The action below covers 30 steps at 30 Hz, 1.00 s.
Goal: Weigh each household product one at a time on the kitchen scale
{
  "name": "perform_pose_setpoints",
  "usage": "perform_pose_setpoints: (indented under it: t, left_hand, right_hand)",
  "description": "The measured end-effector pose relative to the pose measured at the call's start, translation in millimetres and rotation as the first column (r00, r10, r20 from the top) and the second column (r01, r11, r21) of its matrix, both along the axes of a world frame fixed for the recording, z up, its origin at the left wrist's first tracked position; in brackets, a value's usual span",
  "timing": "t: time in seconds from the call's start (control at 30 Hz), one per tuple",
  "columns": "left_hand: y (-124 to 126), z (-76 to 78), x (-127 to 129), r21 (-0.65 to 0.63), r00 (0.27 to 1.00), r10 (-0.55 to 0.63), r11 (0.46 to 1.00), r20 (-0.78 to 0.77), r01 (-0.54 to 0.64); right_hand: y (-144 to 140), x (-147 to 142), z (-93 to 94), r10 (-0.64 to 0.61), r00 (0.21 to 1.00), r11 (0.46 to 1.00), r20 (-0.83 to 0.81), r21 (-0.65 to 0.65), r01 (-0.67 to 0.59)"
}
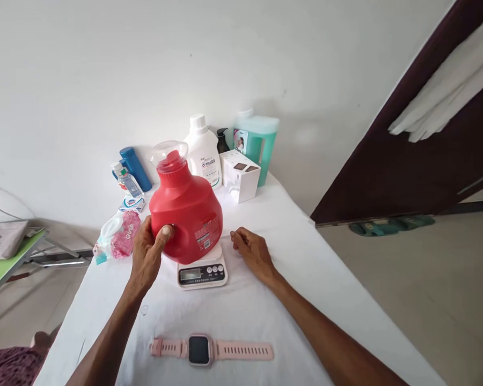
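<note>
My left hand [148, 252] is closed round the handle of a big red detergent bottle [189, 206] with a clear cap. The bottle leans slightly, over the white digital kitchen scale [203, 276], and covers most of its platform. Whether its base touches the platform I cannot tell. On the white cloth just right of the scale rests my right hand [254, 254], its fingers curled in with nothing visible in them. Closer to me, a pink smartwatch [199, 349] lies flat with its strap stretched out.
Along the wall stand a white detergent bottle [203, 155], a dark pump bottle [222, 140], a white box [240, 177] and a green liquid jug [269, 145]. At left are a blue bottle [136, 169], a clear bottle [129, 182] and a pink wipes pack [123, 233].
</note>
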<state>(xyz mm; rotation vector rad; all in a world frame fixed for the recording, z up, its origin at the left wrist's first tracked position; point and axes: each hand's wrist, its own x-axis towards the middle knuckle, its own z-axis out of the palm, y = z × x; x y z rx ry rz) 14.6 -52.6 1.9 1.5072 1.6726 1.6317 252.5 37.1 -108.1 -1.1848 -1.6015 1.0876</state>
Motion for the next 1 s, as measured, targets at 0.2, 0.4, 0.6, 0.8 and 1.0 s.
perform_pose_setpoints:
  t: [0.2,0.4,0.6,0.8,1.0]
  left_hand:
    - [27,18.3,26,-0.082,0.955,0.141,0.989,0.261,-0.123]
    - [73,41.1,29,0.046,0.947,0.148,0.985,0.285,-0.168]
    - [142,42.2,35,0.169,0.939,0.021,0.982,0.343,-0.083]
    - [189,18.2,34,0.153,0.939,-0.011,0.987,0.345,-0.045]
    - [214,-7.5,22,0.119,0.922,-0.031,0.993,0.386,-0.016]
  right_hand:
    - [0,2,-2.3,0.024,1.000,1.000,-0.006,-0.002,-0.024]
    - [0,4,-7.6,0.025,1.000,1.000,0.008,0.013,-0.025]
    - [-2,4,-4.6,0.028,0.999,0.999,-0.030,-0.027,-0.029]
    - [-2,4,-2.6,0.039,0.999,0.997,-0.021,-0.071,-0.040]
    - [0,3,-3.8,0.016,1.000,0.998,0.018,-0.059,-0.014]
